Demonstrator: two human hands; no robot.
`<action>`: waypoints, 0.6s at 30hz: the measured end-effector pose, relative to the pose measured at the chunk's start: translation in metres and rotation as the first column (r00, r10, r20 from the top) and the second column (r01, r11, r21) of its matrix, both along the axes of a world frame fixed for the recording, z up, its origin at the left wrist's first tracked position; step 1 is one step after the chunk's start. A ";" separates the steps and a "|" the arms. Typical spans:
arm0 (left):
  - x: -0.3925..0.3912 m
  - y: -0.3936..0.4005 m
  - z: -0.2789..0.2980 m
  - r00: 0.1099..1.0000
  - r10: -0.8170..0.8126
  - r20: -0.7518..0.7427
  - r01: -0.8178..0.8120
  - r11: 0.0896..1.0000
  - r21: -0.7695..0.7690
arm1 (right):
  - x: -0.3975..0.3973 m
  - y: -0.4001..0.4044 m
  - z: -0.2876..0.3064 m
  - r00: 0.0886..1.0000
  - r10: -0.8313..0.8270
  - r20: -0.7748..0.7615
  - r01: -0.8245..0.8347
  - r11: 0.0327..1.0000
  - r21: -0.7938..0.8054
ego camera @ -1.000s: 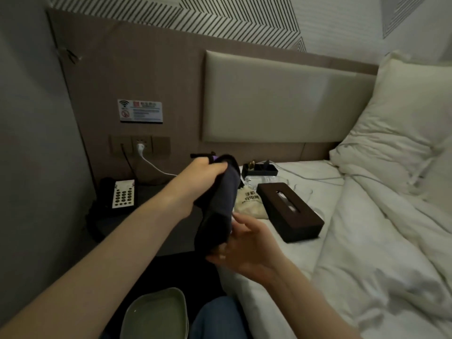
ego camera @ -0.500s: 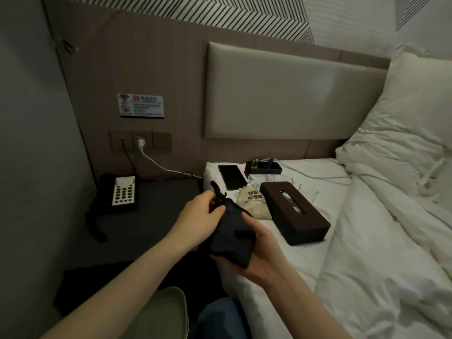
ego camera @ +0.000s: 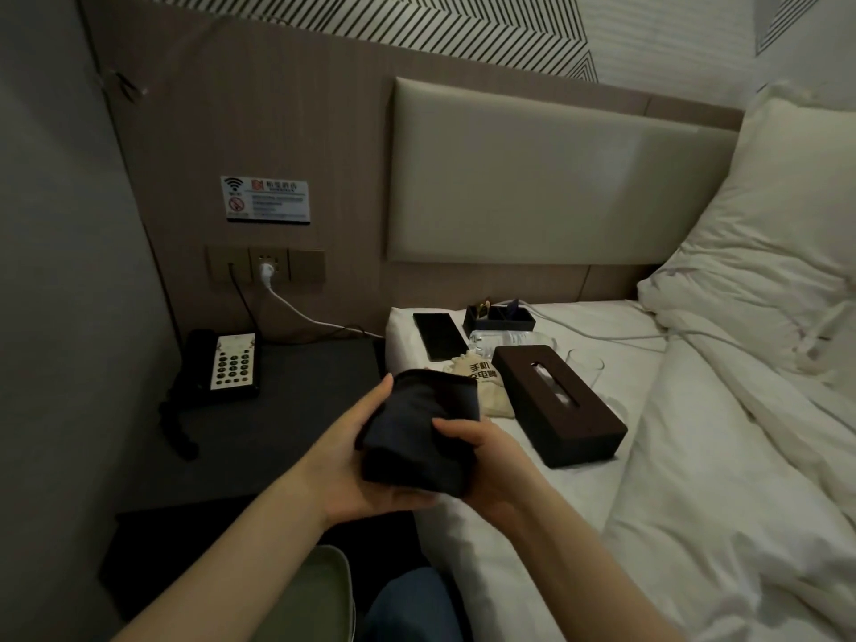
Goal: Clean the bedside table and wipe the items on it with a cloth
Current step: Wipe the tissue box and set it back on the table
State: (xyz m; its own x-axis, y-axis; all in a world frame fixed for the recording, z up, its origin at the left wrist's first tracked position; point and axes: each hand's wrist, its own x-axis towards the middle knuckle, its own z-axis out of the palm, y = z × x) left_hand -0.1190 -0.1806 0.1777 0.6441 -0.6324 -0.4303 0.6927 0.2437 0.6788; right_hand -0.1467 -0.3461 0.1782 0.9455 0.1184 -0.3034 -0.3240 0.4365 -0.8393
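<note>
Cloth, dark and bunched into a thick fold, sits between both hands above the near edge of the bed. The left hand cups it from the left and below, its thumb up along the cloth's side; the right hand grips the right side with the thumb laid over the top, so both hands are clamped on the one bundle, close together. Just behind the cloth, on the white sheet, lies a beige drawstring pouch with printed characters, partly hidden by the cloth. Beside the pouch to the right is a dark brown tissue box, lying at an angle. Farther back on the sheet are a black phone lying flat, a clear plastic bottle on its side, a small dark tray holding small items, and a clear glass just beside the tissue box. To the left stands the dark bedside table, with a black telephone at its back left corner. A white plug sits in the wall socket above, its cable running toward the bed. A pillow leans at the far right.
</note>
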 end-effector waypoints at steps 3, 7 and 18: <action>-0.001 -0.011 0.002 0.999 0.039 0.004 -0.039 0.998 -0.057 | 0.005 -0.008 0.002 0.993 -0.021 0.115 0.048 0.970 -0.238; -0.004 -0.031 0.000 0.984 0.167 -0.062 -0.165 0.986 0.028 | 0.012 -0.020 -0.009 0.987 0.007 0.160 0.073 0.870 -0.487; 0.014 -0.097 0.007 0.890 0.406 -0.208 -0.398 0.914 0.084 | 0.094 -0.143 -0.022 0.995 -0.041 0.092 0.097 0.151 -0.984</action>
State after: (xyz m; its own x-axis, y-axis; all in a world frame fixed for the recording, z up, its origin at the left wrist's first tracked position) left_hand -0.1053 -0.2775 0.1850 0.7281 -0.3197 -0.6064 0.6716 0.5097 0.5377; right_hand -0.0530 -0.4892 0.1561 0.9443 -0.3201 -0.0764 -0.3018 -0.7497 -0.5890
